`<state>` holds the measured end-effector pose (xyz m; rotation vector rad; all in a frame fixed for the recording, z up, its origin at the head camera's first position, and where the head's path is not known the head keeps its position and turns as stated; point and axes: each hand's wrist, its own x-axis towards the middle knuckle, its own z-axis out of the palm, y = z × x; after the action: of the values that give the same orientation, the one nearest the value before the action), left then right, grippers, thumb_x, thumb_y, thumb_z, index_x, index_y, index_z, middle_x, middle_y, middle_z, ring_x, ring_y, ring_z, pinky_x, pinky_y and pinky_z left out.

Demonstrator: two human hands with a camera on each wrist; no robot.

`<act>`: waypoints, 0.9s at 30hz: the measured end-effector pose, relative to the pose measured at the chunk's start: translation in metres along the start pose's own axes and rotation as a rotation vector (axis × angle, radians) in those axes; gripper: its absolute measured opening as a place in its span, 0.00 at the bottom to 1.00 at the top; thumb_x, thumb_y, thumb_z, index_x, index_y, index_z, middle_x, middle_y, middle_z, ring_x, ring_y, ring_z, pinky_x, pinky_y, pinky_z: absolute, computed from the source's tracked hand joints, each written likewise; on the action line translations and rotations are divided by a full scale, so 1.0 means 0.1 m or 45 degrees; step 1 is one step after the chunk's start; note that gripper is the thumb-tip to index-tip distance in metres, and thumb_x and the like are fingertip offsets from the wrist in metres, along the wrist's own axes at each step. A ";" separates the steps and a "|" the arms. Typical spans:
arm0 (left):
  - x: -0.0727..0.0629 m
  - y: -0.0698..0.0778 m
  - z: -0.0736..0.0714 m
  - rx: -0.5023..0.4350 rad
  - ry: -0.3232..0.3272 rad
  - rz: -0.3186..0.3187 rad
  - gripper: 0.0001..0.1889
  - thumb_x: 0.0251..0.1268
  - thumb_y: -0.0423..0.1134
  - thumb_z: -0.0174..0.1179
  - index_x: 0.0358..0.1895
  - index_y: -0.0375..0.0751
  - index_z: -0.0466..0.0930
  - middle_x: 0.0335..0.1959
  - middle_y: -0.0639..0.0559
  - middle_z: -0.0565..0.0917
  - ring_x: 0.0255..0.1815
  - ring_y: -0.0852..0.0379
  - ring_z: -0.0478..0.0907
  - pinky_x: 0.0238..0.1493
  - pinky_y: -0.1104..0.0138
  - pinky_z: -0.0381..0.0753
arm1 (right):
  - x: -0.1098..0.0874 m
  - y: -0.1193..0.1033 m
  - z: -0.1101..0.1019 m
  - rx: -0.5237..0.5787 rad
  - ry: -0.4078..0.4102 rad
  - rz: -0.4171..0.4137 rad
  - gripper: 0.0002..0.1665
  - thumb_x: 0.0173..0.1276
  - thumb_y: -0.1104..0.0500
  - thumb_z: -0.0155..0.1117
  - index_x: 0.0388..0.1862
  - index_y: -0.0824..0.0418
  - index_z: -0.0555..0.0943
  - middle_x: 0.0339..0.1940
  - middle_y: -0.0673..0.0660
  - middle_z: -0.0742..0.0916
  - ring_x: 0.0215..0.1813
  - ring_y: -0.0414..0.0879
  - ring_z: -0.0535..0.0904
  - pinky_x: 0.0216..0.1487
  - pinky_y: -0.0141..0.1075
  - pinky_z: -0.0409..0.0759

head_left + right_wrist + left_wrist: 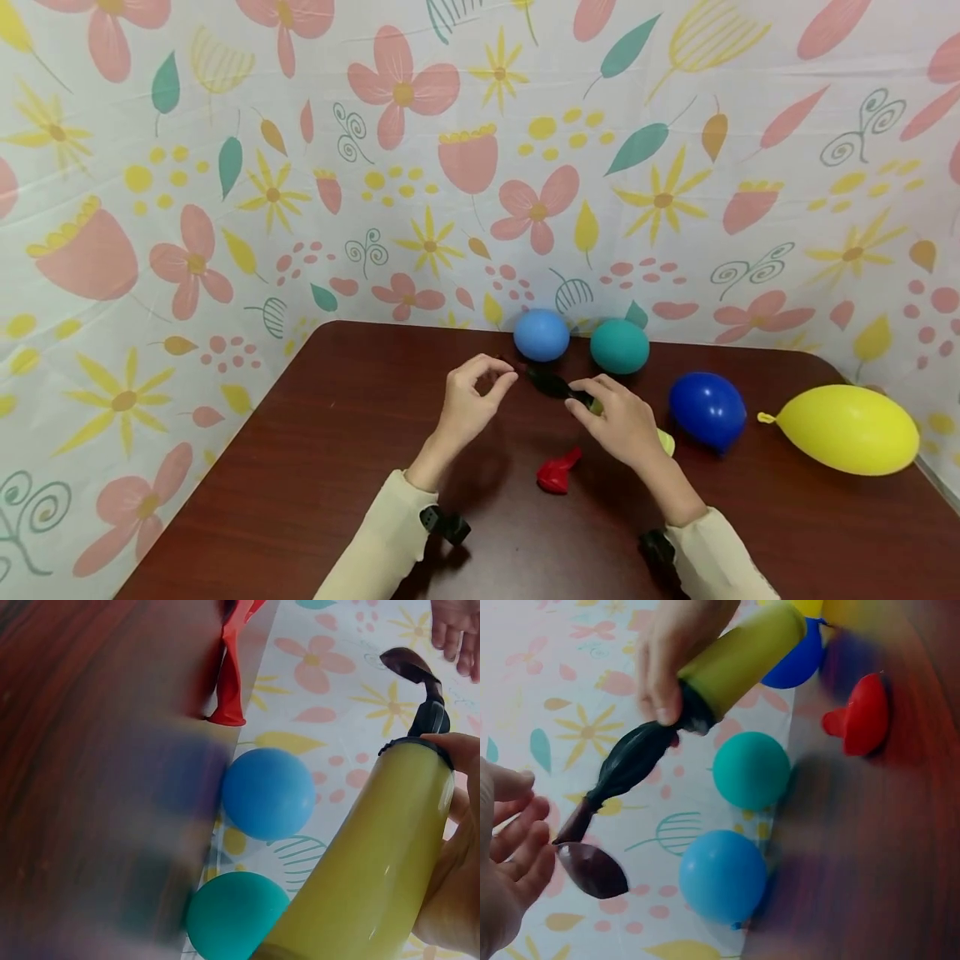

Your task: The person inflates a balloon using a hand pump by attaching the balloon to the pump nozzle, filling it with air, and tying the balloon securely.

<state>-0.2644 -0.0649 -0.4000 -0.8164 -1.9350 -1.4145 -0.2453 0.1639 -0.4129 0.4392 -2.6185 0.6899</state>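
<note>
My right hand (617, 419) holds a yellow balloon pump (375, 847) near its black collar, fingers and thumb wrapped about that end. From the pump's nozzle end extends a limp dark balloon (634, 761), narrow in the middle, its brownish far end (592, 870) folded over. My left hand (472, 390) is beside that far end, fingers loosely bent and thumb apart from them in the left wrist view. The fingertips come right up to the fold there. On the table, between the forearms, lies a limp red balloon (557, 472).
Light blue (542, 335) and teal (619, 346) inflated balloons sit at the back edge of the brown table (360, 433). To the right are a dark blue balloon (707, 408) and a yellow balloon (851, 429). Behind hangs a flower-patterned cloth (450, 208).
</note>
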 end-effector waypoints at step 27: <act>-0.08 -0.09 0.13 -0.496 -0.141 -0.589 0.17 0.76 0.38 0.49 0.52 0.24 0.77 0.55 0.30 0.81 0.44 0.30 0.83 0.48 0.46 0.83 | -0.05 -0.17 0.00 0.141 -0.086 0.075 0.15 0.68 0.48 0.64 0.48 0.54 0.84 0.39 0.51 0.86 0.26 0.37 0.71 0.26 0.33 0.69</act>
<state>-0.2672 -0.0556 -0.4148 -0.6446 -2.0477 -2.1085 -0.2345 0.1505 -0.4079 0.4262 -2.6748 0.8567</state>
